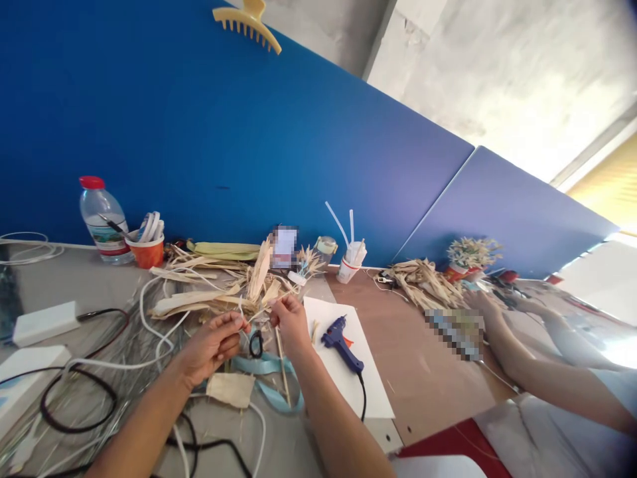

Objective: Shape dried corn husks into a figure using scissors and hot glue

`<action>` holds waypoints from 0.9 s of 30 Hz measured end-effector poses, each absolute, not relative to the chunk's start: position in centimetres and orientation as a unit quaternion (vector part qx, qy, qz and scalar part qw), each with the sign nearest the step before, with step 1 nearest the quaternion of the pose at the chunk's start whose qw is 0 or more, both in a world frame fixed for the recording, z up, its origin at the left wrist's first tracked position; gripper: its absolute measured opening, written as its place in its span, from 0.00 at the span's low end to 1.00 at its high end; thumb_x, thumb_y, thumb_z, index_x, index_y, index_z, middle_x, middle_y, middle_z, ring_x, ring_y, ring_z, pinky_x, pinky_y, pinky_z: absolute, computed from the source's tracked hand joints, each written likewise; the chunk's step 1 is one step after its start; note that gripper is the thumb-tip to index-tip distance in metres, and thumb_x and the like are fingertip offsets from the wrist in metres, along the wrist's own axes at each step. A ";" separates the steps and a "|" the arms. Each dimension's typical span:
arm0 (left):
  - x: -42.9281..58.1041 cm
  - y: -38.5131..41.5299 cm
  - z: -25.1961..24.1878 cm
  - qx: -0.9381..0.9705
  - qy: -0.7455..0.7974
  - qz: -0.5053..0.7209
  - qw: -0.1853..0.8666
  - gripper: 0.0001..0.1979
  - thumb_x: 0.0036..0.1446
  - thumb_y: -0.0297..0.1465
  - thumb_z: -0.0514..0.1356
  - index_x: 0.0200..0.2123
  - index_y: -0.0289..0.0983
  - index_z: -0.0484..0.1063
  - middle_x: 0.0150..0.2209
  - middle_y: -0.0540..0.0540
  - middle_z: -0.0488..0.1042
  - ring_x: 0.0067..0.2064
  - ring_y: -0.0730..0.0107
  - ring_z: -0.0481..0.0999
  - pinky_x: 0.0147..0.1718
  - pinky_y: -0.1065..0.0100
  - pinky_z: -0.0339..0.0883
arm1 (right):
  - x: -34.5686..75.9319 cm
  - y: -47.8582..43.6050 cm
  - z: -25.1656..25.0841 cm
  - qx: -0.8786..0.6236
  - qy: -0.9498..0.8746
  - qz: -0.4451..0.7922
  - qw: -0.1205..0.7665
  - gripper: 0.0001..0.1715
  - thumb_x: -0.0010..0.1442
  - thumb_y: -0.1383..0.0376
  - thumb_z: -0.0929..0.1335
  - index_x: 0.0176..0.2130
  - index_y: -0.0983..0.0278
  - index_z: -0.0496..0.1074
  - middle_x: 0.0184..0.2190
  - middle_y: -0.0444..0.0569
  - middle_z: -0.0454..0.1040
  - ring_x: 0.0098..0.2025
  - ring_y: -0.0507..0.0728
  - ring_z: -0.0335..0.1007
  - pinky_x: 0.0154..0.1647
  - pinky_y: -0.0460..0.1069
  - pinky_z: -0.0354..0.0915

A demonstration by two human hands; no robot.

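Observation:
My left hand (221, 340) is closed in a pinch on one end of a thin pale strip (256, 315), which looks like dried corn husk. Opposite it, my right hand (291, 324) pinches the other end, so the strip spans the small gap between them. A slender stick (283, 375) runs down below my right hand; whether that hand holds it I cannot tell. Dried corn husks (199, 302) lie heaped just beyond both hands. Under them are a light blue ribbon (273, 393) and a flat husk piece (230, 390).
A blue glue gun (343, 344) rests on white paper (371, 372) at right. White and black cables (112, 365) tangle at left. Along the blue partition (199, 146) stand a bottle (104, 222), a red cup (148, 251) and a straw cup (350, 267). A co-worker's arms (527, 362) reach in from the right.

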State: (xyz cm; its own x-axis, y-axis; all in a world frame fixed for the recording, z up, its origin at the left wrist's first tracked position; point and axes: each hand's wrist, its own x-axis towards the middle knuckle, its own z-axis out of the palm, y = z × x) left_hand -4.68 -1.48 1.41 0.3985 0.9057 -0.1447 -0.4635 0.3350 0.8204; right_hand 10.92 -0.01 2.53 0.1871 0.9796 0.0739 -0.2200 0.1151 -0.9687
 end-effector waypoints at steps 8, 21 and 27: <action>-4.6 -0.9 0.6 0.341 0.338 0.442 0.758 0.09 0.45 0.30 0.65 0.25 0.33 0.67 0.21 0.51 0.68 0.14 0.89 0.49 0.11 0.82 0.45 | 10.6 0.3 0.9 -0.406 -0.367 0.537 0.641 0.14 0.46 0.61 0.69 0.20 0.63 0.58 0.12 0.35 0.58 0.15 0.45 0.49 0.18 0.43 0.49; -4.5 -1.0 1.0 0.291 0.332 0.442 0.781 0.07 0.47 0.27 0.64 0.26 0.32 0.68 0.22 0.50 0.69 0.13 0.91 0.47 0.11 0.82 0.44 | 10.4 -0.7 0.2 -0.365 -0.424 0.636 0.531 0.08 0.45 0.63 0.70 0.28 0.65 0.74 0.15 0.41 0.68 0.18 0.49 0.61 0.20 0.44 0.55; -4.6 -0.8 0.4 0.319 0.337 0.447 0.765 0.07 0.46 0.28 0.65 0.26 0.32 0.68 0.22 0.51 0.69 0.13 0.91 0.47 0.11 0.82 0.45 | 10.5 -0.6 0.1 -0.433 -0.440 0.583 0.529 0.12 0.48 0.61 0.68 0.19 0.65 0.68 0.10 0.38 0.61 0.14 0.46 0.50 0.17 0.43 0.47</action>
